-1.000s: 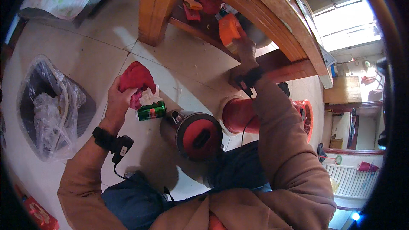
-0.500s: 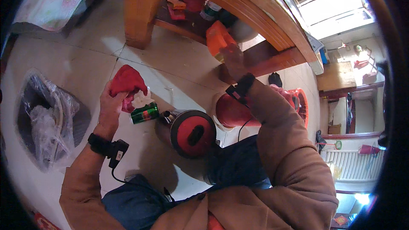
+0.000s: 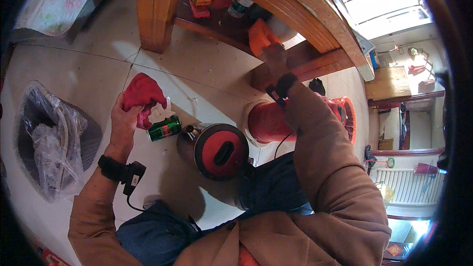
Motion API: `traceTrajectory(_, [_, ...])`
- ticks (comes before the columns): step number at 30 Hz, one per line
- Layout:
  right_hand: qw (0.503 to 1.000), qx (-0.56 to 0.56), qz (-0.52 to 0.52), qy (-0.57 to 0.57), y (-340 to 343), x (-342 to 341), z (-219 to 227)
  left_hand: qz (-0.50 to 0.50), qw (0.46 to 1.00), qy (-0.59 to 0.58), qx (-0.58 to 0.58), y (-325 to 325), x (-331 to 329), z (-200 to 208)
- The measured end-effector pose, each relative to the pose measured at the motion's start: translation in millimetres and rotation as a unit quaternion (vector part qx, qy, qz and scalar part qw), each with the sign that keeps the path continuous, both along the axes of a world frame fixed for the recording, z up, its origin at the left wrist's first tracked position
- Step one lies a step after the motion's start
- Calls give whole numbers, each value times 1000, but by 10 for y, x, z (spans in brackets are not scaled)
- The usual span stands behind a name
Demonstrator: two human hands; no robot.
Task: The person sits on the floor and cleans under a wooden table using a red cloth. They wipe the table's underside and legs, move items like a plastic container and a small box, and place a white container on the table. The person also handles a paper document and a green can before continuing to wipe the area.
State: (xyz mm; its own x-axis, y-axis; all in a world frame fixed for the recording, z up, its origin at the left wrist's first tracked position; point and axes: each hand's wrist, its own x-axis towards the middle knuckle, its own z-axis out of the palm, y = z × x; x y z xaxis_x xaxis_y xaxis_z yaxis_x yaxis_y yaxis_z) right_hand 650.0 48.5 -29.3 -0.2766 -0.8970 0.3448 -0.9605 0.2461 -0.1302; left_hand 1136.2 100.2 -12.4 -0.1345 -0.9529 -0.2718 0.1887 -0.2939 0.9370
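Cloth [image 3: 143, 91], red and bunched, fills the curled fingers of the left hand [image 3: 124, 119], a green drinks can [image 3: 164, 128] just beside. Fingers of the right hand [image 3: 276, 54] clasp an orange object [image 3: 260, 37] by the wooden table's [image 3: 155, 15] shelf edge; open tiled floor [image 3: 209, 76] lies between, a red-lidded kettle [image 3: 211, 148] nearer.

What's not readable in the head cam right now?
Head view:
Left hand: most of its fingers, behind the crumpled red cloth.
Right hand: exactly where its fingers sit on the bright orange object; the back of the hand hides it.
Grey bin: its bottom, covered by a crumpled transparent plastic bag.
Pink-and-white floral fabric: its full extent, cut off by the upper-left rim.
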Motion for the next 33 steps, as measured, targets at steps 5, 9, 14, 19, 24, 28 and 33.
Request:
traceTrajectory(5, [995, -4, -31, -95, -56, 24, 10, -15, 1000, 5, 24, -5, -3, 37])
traceTrajectory(9, [999, -21, 2, -43, -73, 78, -43, -14, 1000, 1, 1, -7, -13, 49])
traceTrajectory(14, [997, -75, 35, -7, -184, 146, -180, -25, 999, 13, 22, 20, -11, 81])
traceTrajectory(19, [994, -38, -67, -76, -314, 151, -200, -22, 1000, 8, -16, 12, -12, 33])
traceTrajectory(24, [991, -45, -63, -104, -364, 91, -250, -37, 999, -9, -25, 9, 23, -53])
traceTrajectory(28, [994, -44, -42, -89, -416, -15, -325, -35, 999, -7, -11, 22, 32, -55])
traceTrajectory(33, [995, 11, -64, -74, -411, -87, -297, -39, 999, 11, 4, 15, 8, -6])
